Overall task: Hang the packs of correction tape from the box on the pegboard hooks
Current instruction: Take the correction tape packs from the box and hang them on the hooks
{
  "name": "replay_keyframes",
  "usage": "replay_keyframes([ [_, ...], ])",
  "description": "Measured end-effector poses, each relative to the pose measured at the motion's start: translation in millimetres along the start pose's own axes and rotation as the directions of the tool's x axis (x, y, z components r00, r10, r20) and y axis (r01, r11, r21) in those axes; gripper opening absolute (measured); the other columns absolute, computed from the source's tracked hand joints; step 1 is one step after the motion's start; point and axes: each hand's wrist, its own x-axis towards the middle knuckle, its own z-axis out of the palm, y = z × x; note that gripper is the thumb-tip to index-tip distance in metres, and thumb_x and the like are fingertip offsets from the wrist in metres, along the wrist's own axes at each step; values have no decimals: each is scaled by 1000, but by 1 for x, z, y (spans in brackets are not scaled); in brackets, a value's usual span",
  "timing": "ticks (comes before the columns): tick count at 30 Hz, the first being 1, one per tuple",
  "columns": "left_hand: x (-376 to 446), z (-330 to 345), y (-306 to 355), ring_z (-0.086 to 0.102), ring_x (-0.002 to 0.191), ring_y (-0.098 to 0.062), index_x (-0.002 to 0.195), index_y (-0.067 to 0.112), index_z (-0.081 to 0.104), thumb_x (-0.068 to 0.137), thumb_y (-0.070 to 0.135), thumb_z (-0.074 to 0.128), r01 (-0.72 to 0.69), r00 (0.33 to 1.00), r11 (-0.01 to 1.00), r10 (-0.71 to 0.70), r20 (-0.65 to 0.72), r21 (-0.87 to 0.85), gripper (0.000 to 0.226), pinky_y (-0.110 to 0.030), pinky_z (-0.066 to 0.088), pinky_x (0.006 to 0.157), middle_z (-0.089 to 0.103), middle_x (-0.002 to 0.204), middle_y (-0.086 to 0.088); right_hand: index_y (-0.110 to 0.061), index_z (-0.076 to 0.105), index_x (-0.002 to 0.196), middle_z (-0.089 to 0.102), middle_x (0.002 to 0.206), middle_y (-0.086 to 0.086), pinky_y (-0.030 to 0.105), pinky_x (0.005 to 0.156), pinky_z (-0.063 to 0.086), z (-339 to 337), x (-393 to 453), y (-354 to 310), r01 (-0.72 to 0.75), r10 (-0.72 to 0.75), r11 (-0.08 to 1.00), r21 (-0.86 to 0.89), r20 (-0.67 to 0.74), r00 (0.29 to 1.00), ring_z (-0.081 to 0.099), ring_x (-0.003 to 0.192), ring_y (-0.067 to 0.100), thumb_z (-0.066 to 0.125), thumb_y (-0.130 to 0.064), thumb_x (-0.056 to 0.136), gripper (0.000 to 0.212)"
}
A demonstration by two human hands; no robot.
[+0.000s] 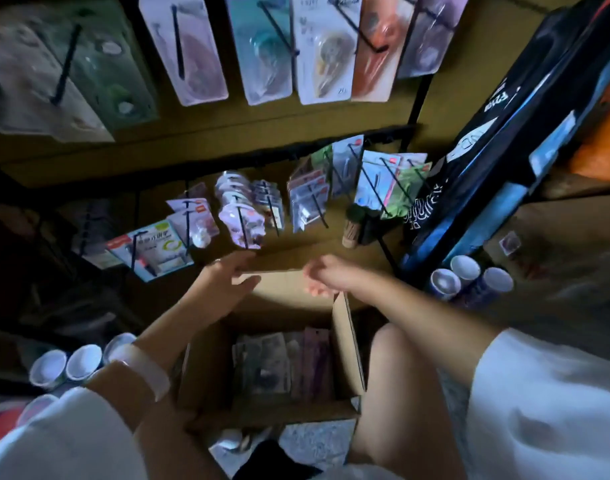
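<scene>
An open cardboard box (pixel 345 341) stands on the floor between my knees, with several packs of correction tape (pixel 279 362) standing on edge inside. My left hand (pixel 224 278) reaches over the box's far flap (pixel 283 289), fingers apart, thumb on the flap's edge. My right hand (pixel 328 275) hovers over the same flap, fingers loosely curled, nothing in it. Above the box, the pegboard hooks (pixel 243 230) carry rows of hanging packs (pixel 237 216); a higher row of larger packs (pixel 324 46) hangs at the top.
White-capped tubes stand at the lower left (pixel 68 365) and at the right (pixel 470 278). A dark blue display rack (pixel 487 174) leans at the right. A small brown cylinder (pixel 352 233) stands beyond the box. The left side is dark shelving.
</scene>
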Motion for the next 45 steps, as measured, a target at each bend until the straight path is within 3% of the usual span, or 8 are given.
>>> replay_keyframes([
  [3,-19,32,-45,55,91,-16,126,4,52,85,8,63,108,993,994,-107,59,-11,43,2,36,68,62,110,-12,-5,63,100,63,86,9,23,59,42,48,23,42,-64,70,992,-111,52,996,62,77,21,42,-18,95,25],
  [9,-41,80,-101,56,104,-17,134,18,45,89,21,60,267,922,959,-284,264,98,48,-16,40,82,58,124,-9,-16,50,128,45,138,15,40,101,41,108,60,116,-145,187,911,-385,73,980,48,121,32,46,-30,93,38],
  [12,-45,91,-114,54,114,-22,137,17,42,88,24,60,319,896,941,-337,287,110,52,-20,40,89,55,129,-11,-20,40,134,40,142,15,40,96,45,120,73,137,-79,143,840,-536,78,987,50,118,32,49,-28,91,45],
  [18,-43,95,-136,48,121,-24,134,15,45,87,22,62,381,893,924,-377,247,31,51,-29,40,101,46,134,-11,-14,34,142,27,151,14,50,111,23,129,114,136,303,29,345,-888,333,942,23,138,34,41,-24,96,47],
  [22,-37,84,-145,49,120,-21,131,17,48,85,18,64,378,912,924,-360,198,-62,49,-34,40,104,47,130,-6,-10,38,139,32,149,13,18,106,27,146,136,143,480,37,154,-864,490,871,26,138,27,30,-19,100,40],
  [26,-30,80,-147,47,121,-20,132,22,47,87,21,61,380,910,924,-365,196,-44,48,-36,39,105,47,131,-4,-15,33,142,33,150,10,45,113,18,159,139,159,475,135,21,-880,474,870,29,138,27,28,-28,99,45],
  [38,-20,78,-131,48,119,-17,136,22,44,89,24,58,377,906,925,-359,223,-43,49,-28,41,100,44,133,-4,-18,30,144,30,151,11,55,114,5,141,124,169,476,166,-245,-844,447,879,28,137,32,36,-27,98,47],
  [45,-20,77,-126,49,118,-16,136,23,43,91,23,56,377,908,925,-360,215,-41,47,-25,41,95,44,135,-4,-13,48,133,48,138,9,47,115,9,128,118,183,448,163,-178,-876,423,891,34,132,30,39,-28,98,39],
])
